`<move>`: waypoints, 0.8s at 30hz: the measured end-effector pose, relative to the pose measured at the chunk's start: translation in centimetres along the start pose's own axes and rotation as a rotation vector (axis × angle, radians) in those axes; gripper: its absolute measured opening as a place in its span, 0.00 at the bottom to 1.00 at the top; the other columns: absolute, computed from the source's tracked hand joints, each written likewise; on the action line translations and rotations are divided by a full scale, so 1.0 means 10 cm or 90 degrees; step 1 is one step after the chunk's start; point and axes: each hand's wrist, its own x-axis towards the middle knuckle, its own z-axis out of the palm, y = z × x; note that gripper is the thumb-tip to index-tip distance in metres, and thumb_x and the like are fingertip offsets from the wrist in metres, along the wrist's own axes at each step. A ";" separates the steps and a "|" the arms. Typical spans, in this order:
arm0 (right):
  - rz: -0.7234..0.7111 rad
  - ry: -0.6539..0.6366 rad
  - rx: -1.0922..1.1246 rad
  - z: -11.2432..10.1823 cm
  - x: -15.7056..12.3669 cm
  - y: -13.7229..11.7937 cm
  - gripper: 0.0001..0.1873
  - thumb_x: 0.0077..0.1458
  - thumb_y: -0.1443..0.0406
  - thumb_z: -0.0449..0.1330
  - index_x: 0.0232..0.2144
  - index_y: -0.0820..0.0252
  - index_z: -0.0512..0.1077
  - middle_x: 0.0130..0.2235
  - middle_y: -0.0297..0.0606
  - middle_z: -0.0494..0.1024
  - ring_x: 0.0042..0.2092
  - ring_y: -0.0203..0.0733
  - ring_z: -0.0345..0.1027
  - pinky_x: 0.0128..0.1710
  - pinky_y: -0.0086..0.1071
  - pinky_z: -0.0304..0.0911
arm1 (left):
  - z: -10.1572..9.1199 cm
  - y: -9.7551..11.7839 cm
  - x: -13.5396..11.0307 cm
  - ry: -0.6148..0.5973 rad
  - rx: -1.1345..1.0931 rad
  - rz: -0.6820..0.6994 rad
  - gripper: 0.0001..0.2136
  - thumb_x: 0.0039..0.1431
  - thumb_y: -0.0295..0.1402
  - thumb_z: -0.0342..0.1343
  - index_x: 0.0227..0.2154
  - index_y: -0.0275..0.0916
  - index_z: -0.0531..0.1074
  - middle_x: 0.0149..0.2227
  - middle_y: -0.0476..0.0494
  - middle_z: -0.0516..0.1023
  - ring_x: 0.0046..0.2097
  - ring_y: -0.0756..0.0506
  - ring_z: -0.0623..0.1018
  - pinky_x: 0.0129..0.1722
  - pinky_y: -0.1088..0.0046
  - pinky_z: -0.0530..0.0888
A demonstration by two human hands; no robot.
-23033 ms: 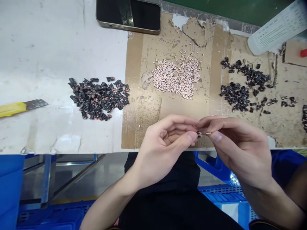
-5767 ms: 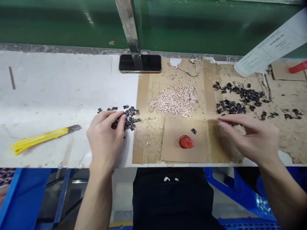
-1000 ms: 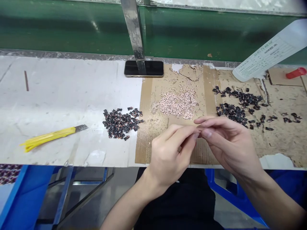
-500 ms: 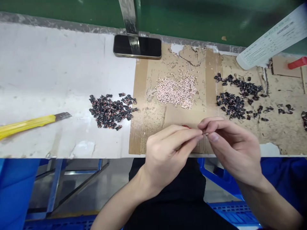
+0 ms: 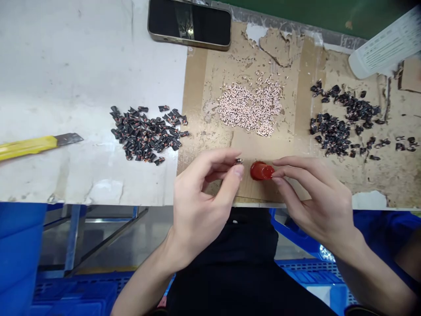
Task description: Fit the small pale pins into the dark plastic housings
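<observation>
My left hand (image 5: 200,193) pinches a tiny black part with a metallic tip (image 5: 238,161) between thumb and forefinger. A small red rubbery cap (image 5: 261,170) lies on the brown cardboard (image 5: 243,186) between my hands. My right hand (image 5: 312,197) is nearest to it, with thumb and fingers apart and their tips at the cap's right end. The cap's inside is hidden.
A pile of black copper-ended pieces (image 5: 146,134) lies on the white bench top, with a yellow utility knife (image 5: 39,145) to its left. Pale pink bits (image 5: 250,105), dark pieces (image 5: 342,123), a phone (image 5: 190,24) and a white sheet (image 5: 384,44) lie beyond. Blue crates (image 5: 75,298) stand below.
My hands have parted. The small part stays in my left hand, my right hand has moved to the red cap, and the cap now shows between them. The view has tilted lower.
</observation>
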 end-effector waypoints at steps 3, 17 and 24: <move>-0.022 -0.009 -0.016 -0.01 0.00 0.00 0.17 0.59 0.75 0.65 0.48 0.53 0.74 0.48 0.45 0.83 0.48 0.52 0.79 0.49 0.48 0.74 | -0.02 0.01 0.00 0.002 0.010 -0.002 0.06 0.66 0.29 0.64 0.44 0.43 0.83 0.40 0.46 0.84 0.37 0.48 0.85 0.41 0.74 0.85; 0.307 0.068 0.411 -0.14 0.08 -0.26 0.07 0.64 0.69 0.66 0.39 0.49 0.80 0.45 0.36 0.85 0.45 0.43 0.82 0.44 0.36 0.82 | 0.22 0.10 0.05 -0.168 -0.288 -0.250 0.05 0.61 0.25 0.66 0.35 0.40 0.86 0.32 0.47 0.87 0.32 0.47 0.87 0.35 0.74 0.87; 0.292 0.055 0.424 -0.13 0.09 -0.27 0.07 0.64 0.69 0.66 0.38 0.49 0.80 0.44 0.33 0.86 0.47 0.39 0.82 0.46 0.28 0.81 | 0.22 0.11 0.04 -0.173 -0.287 -0.251 0.07 0.60 0.23 0.66 0.35 0.41 0.86 0.29 0.48 0.86 0.30 0.49 0.85 0.34 0.77 0.86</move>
